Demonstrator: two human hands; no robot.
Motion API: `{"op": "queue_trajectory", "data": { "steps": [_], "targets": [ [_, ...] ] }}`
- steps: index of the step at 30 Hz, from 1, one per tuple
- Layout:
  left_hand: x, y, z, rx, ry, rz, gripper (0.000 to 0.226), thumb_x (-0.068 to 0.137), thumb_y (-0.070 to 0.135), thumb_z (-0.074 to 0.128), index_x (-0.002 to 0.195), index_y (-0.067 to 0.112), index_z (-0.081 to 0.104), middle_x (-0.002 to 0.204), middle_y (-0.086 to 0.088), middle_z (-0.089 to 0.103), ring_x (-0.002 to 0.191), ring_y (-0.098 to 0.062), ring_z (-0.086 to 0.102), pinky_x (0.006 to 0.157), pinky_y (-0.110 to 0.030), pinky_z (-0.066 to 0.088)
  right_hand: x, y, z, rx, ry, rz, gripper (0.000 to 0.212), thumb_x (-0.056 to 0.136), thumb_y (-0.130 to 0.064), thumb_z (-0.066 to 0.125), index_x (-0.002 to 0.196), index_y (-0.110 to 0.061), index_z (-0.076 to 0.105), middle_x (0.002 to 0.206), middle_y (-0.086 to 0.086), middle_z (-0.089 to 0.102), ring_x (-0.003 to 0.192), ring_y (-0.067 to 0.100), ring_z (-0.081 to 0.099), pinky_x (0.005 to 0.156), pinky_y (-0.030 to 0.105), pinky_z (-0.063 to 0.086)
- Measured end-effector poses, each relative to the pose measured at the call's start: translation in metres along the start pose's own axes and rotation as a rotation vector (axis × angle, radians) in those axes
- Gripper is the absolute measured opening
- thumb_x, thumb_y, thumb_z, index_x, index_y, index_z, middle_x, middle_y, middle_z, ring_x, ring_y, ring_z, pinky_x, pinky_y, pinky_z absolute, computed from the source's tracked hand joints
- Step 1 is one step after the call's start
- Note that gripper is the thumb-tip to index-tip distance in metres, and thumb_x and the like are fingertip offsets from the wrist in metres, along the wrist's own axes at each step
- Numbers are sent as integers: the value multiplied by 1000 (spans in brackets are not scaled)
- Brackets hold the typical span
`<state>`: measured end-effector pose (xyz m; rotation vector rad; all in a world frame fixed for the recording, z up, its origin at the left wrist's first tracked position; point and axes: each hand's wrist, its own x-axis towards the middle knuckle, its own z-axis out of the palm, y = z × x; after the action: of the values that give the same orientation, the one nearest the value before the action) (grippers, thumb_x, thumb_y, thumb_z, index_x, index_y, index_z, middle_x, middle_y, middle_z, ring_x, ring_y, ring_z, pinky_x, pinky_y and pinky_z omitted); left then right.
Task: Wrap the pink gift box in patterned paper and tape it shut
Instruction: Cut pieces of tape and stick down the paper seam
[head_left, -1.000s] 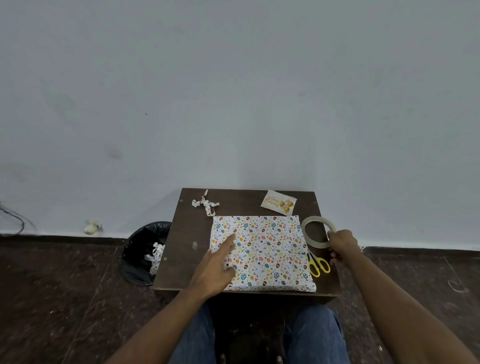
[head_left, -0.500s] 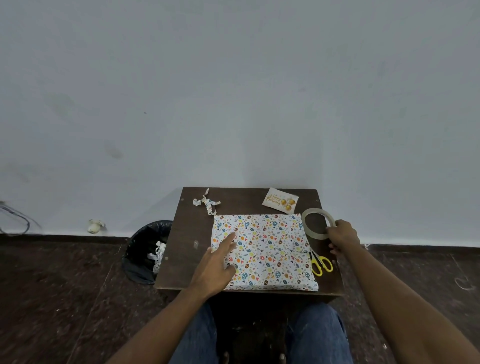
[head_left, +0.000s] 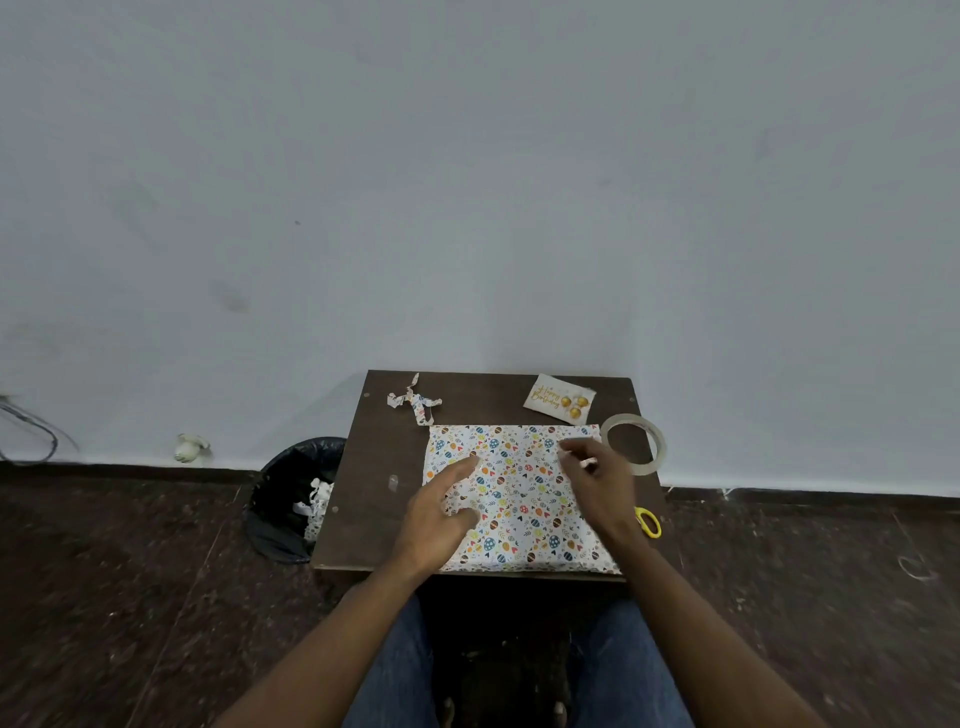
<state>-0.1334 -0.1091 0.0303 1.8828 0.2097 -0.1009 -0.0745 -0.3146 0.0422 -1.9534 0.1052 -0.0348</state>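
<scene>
on the table (head_left: 374, 499) my left hand (head_left: 434, 519) lies spread on the paper (head_left: 511, 499); my right hand (head_left: 597, 480), blurred, grip unclear, hovers beside the tape (head_left: 655, 451).

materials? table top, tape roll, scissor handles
Table: dark brown, matte, with pale fastener dots near the edges; likely laminated board, though solid wood can't be excluded.
Tape roll: translucent, pale ring with the tabletop visible through its hole; looks like clear plastic tape.
Scissors: glossy yellow handles, probably moulded plastic; blades hidden behind the right hand.
</scene>
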Motion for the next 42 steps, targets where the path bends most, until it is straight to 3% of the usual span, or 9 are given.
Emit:
{"op": "queue_trajectory", "data": {
  "steps": [5,7,14,21,28,36,38,40,42],
  "targets": [
    [-7,10,1,3,-19,53,68,80,-6,64,127,43,54,140,15,52,132,1,43,104,-24,41,-23,-27,30,277,-371,179,29,96,-33,62,121,-18,65,109,3,68,72,16,65,56,28,51],
    [-8,12,1,-14,-24,58,68,80,-6,63,130,40,54,139,14,53,130,2,44,101,-24,43,-25,-31,36,314,-400,197,28,95,-34,63,117,-18,67,109,3,69,73,16,65,57,30,53],
    [-12,15,-2,-2,-51,74,63,80,-7,63,127,36,58,134,15,55,123,12,44,86,2,35,-26,-32,34,338,-365,217,19,92,-20,69,92,-1,71,89,14,72,62,15,60,52,28,49],
    [-11,11,-3,5,-72,77,62,80,-7,61,129,31,59,136,13,54,128,2,45,94,-1,33,-28,-32,30,345,-415,262,18,90,-20,70,86,-2,71,83,12,70,60,15,58,51,29,48],
    [-9,15,-4,-29,-56,75,57,78,-7,64,128,22,62,130,9,60,124,1,49,85,6,31,-31,-40,34,434,-390,312,32,88,-39,71,86,-6,71,78,7,69,60,15,59,51,29,47],
    [-9,17,-6,-36,-36,93,49,80,-8,64,121,19,64,126,11,60,121,3,49,81,7,30,-32,-39,36,413,-404,302,20,87,-21,74,87,-1,70,78,10,68,60,14,58,51,29,48],
    [-7,16,-9,-19,-36,103,45,80,-6,64,115,22,66,123,11,62,120,-1,51,91,-2,37,-33,-38,34,397,-420,338,18,87,-20,75,86,-2,70,78,9,69,58,14,58,50,29,47],
    [-6,12,-9,64,-35,129,44,80,-4,64,112,26,66,122,9,62,122,-7,53,102,-22,43,-33,-37,35,368,-416,383,16,86,-18,76,80,-5,69,75,7,68,55,14,56,48,27,45],
    [-4,6,-9,198,4,106,50,83,2,64,128,24,60,134,5,57,131,-13,48,111,-28,34,-34,-35,37,339,-379,434,15,85,-14,75,76,-6,67,71,7,66,51,13,52,46,24,41]
  ]
}}
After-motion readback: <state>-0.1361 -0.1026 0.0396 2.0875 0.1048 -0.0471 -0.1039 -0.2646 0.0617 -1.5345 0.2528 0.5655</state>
